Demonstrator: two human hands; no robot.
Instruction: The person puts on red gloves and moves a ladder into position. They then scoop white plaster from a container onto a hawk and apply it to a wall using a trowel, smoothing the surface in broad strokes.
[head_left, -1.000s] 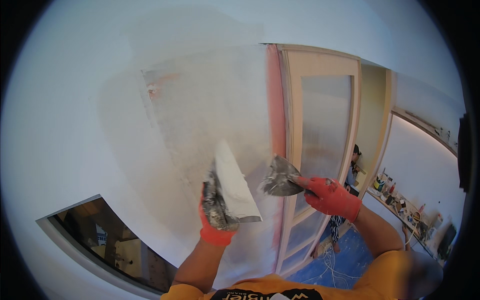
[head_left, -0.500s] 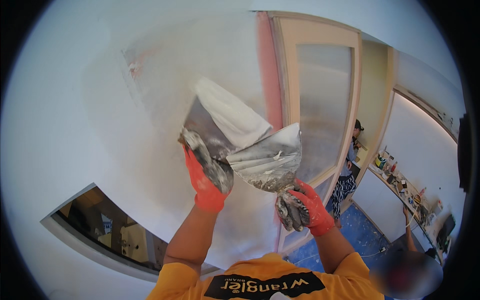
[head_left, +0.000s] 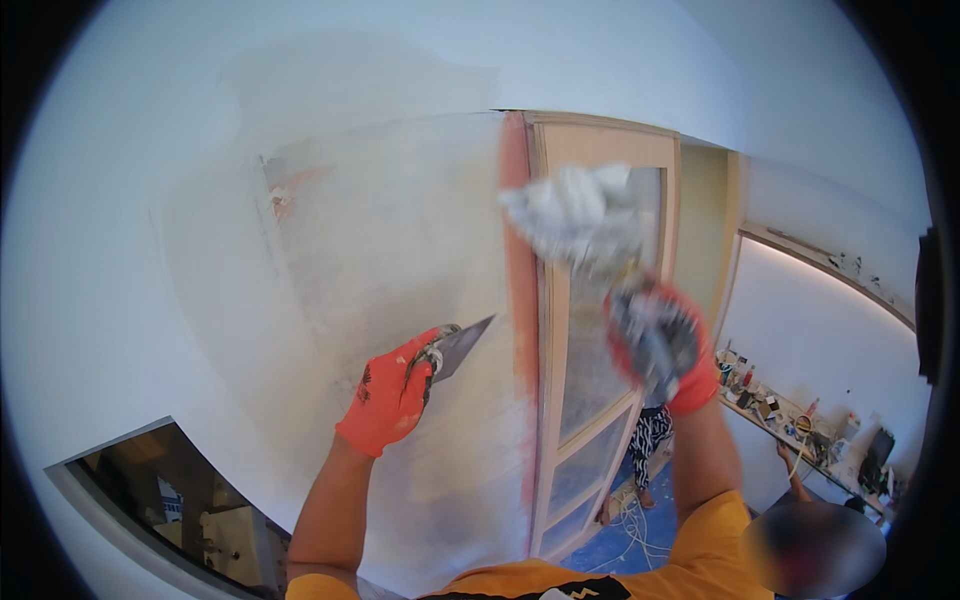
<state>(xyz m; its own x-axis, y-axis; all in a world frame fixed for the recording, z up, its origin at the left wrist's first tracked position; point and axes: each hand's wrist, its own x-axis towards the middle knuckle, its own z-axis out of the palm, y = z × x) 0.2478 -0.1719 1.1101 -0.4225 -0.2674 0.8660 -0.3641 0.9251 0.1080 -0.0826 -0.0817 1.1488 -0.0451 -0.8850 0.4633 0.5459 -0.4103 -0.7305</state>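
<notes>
My left hand [head_left: 388,400], in a red glove smeared with dark and white filler, is closed on the handle of a plastering trowel [head_left: 464,348]. Its metal blade is turned nearly edge-on beside the wall. Higher and to the right, my right hand [head_left: 665,345], also in a red glove, grips a wide putty knife [head_left: 610,262]. A thick heap of white putty [head_left: 575,205] covers that blade; motion blurs both hand and tool. Patchy, partly skimmed wall [head_left: 390,230] lies ahead, with a reddish scrape [head_left: 285,195] at its upper left.
A reddish strip [head_left: 520,300] borders a wooden door frame with glazed panels [head_left: 585,370]. At lower left is a wall opening [head_left: 170,500]. A cluttered bench [head_left: 800,425] stands at right above blue floor covering [head_left: 610,545] with loose cable. Two other people are partly visible at right.
My hands have moved apart: the right rose with its knife, the left dropped slightly and turned the trowel. White putty, earlier piled on the trowel, now shows on the putty knife. The view tilted upward.
</notes>
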